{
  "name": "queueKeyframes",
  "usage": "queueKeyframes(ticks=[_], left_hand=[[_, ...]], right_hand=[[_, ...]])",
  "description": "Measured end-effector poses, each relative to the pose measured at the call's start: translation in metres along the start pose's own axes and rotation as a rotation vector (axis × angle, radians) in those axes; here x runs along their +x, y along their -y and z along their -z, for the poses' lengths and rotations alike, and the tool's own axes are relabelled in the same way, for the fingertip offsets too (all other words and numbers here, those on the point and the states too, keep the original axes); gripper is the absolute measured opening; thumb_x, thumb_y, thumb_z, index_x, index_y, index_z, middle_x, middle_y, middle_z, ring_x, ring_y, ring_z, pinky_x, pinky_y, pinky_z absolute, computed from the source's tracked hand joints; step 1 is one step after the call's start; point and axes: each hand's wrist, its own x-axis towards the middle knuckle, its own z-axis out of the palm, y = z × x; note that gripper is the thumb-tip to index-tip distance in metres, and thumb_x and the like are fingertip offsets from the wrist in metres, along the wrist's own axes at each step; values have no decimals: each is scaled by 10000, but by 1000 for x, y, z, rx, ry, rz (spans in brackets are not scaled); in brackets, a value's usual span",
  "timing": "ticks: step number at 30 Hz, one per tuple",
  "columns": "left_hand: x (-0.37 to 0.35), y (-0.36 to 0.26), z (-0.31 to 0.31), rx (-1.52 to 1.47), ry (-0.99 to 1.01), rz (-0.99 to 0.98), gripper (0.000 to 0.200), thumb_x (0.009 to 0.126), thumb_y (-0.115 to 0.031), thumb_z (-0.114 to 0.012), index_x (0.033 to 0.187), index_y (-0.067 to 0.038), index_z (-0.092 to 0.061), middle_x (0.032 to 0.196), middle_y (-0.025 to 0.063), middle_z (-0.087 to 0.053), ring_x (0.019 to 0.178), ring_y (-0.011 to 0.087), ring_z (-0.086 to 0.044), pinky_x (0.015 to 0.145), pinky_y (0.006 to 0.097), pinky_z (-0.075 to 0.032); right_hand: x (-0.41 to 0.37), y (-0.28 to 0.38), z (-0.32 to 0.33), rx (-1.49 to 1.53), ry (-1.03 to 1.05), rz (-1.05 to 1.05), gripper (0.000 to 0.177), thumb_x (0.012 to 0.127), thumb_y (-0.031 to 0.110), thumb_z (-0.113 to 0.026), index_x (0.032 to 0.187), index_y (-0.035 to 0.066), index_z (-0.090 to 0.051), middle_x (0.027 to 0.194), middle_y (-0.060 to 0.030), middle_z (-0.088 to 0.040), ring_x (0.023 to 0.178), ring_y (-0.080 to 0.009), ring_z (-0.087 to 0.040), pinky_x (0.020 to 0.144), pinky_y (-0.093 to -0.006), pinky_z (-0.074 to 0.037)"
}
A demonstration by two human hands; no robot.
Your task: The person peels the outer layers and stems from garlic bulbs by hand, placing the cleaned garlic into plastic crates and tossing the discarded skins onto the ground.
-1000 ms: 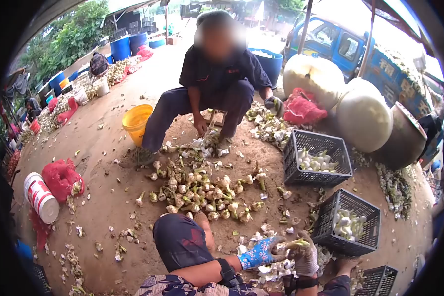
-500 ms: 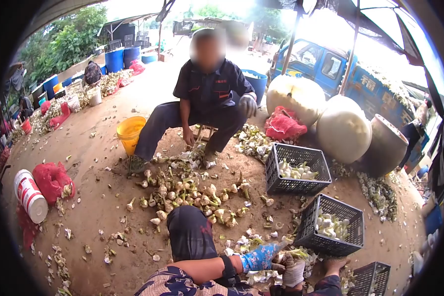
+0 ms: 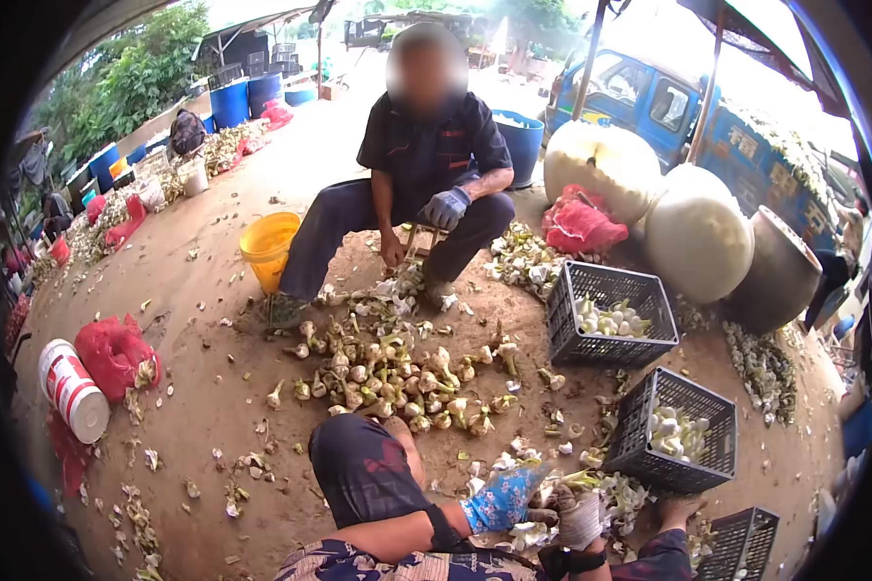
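My left hand [image 3: 536,484], below a blue floral sleeve cuff [image 3: 497,498], is at the lower right, blurred, its fingers mostly hidden. My right hand [image 3: 579,521], in a pale glove with dark fingertips, is just beside it, fingers curled inward round something too small to make out. Garlic peelings [image 3: 626,496] lie around and under both hands. Behind them, a black crate [image 3: 630,455] holds peeled white garlic [image 3: 676,433]. A pile of untrimmed garlic bulbs [image 3: 388,373] lies on the ground ahead of my knee [image 3: 368,465].
A person [image 3: 431,155] with a gloved hand sits opposite, beside a yellow bucket [image 3: 269,247]. Another garlic crate [image 3: 610,339], large round jars [image 3: 698,232] and a blue truck [image 3: 639,102] stand right. A white bucket [image 3: 73,387] and red net bag [image 3: 113,356] lie left.
The view has shifted, so most things sit further right. The opposite person's gloved hand has lowered to the knee. My hands stay close together, with my right hand slightly nearer the left.
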Motion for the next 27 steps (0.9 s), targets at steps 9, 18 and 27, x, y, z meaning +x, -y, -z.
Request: queueKeyframes(ticks=[9,18,27], left_hand=[[10,-17,7,-114,0,71,876,702,-533,-690,1302,13,-360,1067,237,-547,947,371,-563,796,413,-455],[13,-21,4,-368,-28,271,840,729,-475,-705,1335,-28,-332,1199,164,-494,973,206,-561,826,313,-465],[14,1,-4,-1717,125,364,276,874,-306,-559,922,-37,-604,911,45,-603,865,127,-583,758,286,-497]], right_hand=[[-1,-9,19,210,-8,14,515,792,563,-576,845,51,-559,692,-35,-579,600,-160,-575,492,-274,-450],[-10,13,18,283,-146,-20,414,832,432,-597,945,34,-609,633,3,-557,468,-74,-489,421,-197,-386],[19,9,41,-1003,-782,748,464,817,285,-652,1165,10,-519,1023,-141,-611,778,-252,-625,658,-319,-507]])
